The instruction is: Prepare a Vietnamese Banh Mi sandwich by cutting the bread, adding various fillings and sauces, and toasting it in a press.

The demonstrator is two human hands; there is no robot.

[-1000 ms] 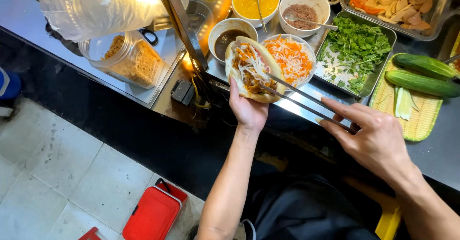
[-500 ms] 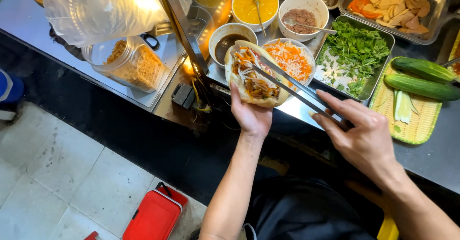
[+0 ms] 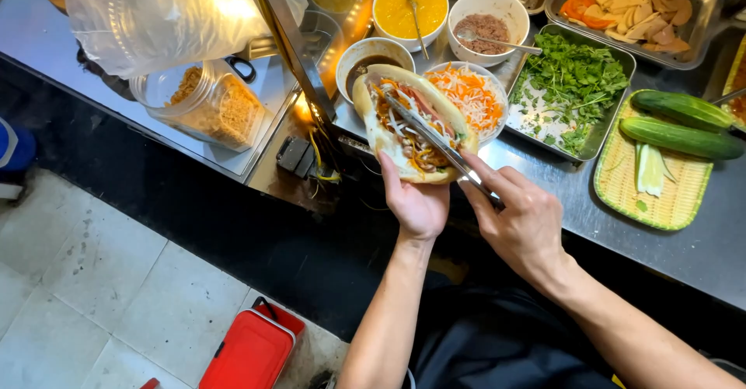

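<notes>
sandwich [image 3: 410,132], a split roll with shredded filling, rests in the left hand [image 3: 418,202], fingers cupped under it above the steel surface [image 3: 703,245]. right hand [image 3: 522,219] fingers pinch metal tongs [image 3: 435,139], tips pressed into the filling, beside the bowl of shredded carrot [image 3: 470,97].

A split bread roll [image 3: 388,129], stuffed with shredded carrot, meat and herbs, is held open-side up above the counter edge. Slim metal tongs [image 3: 435,140] are laid lengthwise into its filling.
</notes>
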